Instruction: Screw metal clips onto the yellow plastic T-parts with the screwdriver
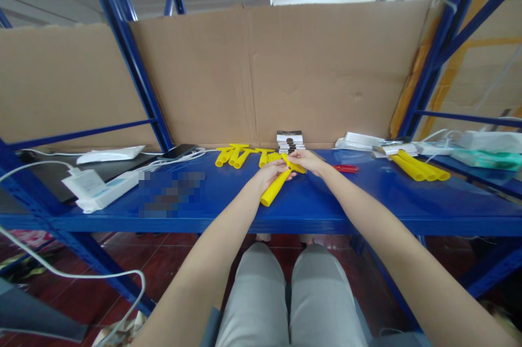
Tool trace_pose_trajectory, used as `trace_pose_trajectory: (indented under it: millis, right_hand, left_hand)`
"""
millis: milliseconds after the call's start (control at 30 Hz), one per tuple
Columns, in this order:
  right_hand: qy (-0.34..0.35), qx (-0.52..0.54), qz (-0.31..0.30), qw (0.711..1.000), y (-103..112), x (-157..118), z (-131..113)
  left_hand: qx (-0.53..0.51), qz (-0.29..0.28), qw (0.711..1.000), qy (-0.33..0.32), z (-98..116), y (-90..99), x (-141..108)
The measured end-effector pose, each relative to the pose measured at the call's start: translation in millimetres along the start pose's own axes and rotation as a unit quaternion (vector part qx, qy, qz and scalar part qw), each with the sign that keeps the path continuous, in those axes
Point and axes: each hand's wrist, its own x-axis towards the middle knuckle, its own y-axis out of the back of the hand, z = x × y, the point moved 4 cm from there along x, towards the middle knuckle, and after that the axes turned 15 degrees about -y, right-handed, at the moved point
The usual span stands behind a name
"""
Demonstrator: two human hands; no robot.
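Note:
Both of my hands are on one yellow T-shaped plastic tool (274, 190) above the middle of the blue shelf. My left hand (268, 172) is closed around it near the top of its thick round handle, which points down toward me. At its crosspiece, the fingers of my right hand (306, 161) pinch the head; they partly cover it. Just beyond my hands lie several similar yellow T-shaped tools (234, 155). Behind them stands a stack of small printed black-and-white packets (290, 141). A red tool handle (346, 168) lies right of my right hand.
Several yellow handles (420, 167) lie at the right, beside clear plastic packaging (393, 148). At the left are a white power strip (108, 192), a plugged-in charger (84, 182) and a dark phone (179, 151). A cardboard panel (293, 69) closes the back; blue posts (134, 64) flank it.

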Motion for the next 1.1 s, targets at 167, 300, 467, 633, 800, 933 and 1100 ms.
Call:
trace_pose_trajectory:
  millis: [167,300,467,633,800,933,1100]
  right_hand:
    - [-0.024,0.030,-0.028,0.999,-0.2,-6.4,-1.8]
    - [-0.029,0.049,-0.043,0.997,-0.6,-8.0,-3.0]
    - [-0.030,0.033,-0.032,0.999,-2.7,-8.5,-3.4]
    - [-0.014,0.005,-0.016,1.000,-3.8,-7.4,-2.0]
    - [0.006,-0.009,-0.007,1.000,-3.8,-7.0,-1.3]
    - [0.026,-0.024,0.001,0.999,-3.9,-2.3,0.3]
    - [0.082,-0.096,0.033,0.991,-1.9,6.3,1.2]
  left_hand:
    - [0.012,0.012,1.000,0.000,3.9,-4.2,-6.4]
    - [0.021,0.011,1.000,-0.005,3.2,-5.0,-6.7]
    - [0.039,0.024,0.999,0.000,2.2,-3.6,-5.2]
    - [0.023,0.021,0.999,0.009,0.7,-1.6,-4.2]
    - [-0.008,0.025,1.000,0.015,-1.4,0.7,-2.3]
    - [-0.017,0.031,0.999,0.013,-2.3,1.9,-1.2]
    - [-0.026,0.032,0.999,0.009,-3.5,3.7,0.3]
